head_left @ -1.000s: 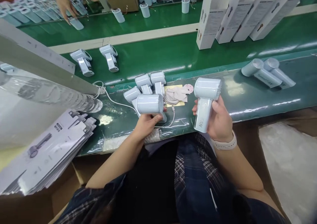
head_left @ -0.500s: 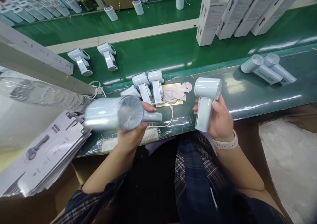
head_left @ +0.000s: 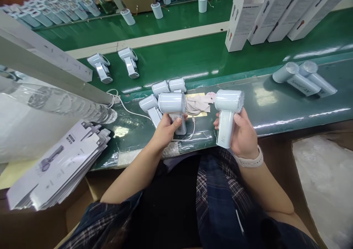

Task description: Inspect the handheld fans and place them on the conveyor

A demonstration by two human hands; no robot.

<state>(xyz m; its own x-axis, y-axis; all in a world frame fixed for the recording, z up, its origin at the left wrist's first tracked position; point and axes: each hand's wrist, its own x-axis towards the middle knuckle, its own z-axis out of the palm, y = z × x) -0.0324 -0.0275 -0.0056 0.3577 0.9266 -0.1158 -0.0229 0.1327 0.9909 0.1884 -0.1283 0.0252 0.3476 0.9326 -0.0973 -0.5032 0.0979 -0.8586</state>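
My left hand (head_left: 166,130) is closed round the handle of a pale blue handheld fan (head_left: 172,103), held upright over the near bench. Closed on a second pale blue handheld fan (head_left: 228,100), my right hand (head_left: 245,133) holds it upright by the handle, with part of some lettering showing low on it. Just behind the left fan lie more handheld fans (head_left: 149,104), partly hidden by it. Between the two held fans, a beige cloth (head_left: 197,105) rests on a yellow sheet, and a white cable (head_left: 193,127) curls in front of it.
Two fans (head_left: 303,83) lie on the bench at right. Two more (head_left: 128,62) lie on the green belt. White boxes (head_left: 237,28) stand at the back right. Flat printed cartons (head_left: 57,164) are stacked at left, below a grey post (head_left: 55,61). Several motor cylinders (head_left: 157,11) stand farther back.
My left hand has swung its fan from lying sideways at left to upright, nearer the middle. The right hand's fan has turned slightly, showing lettering. The view has shifted a little.
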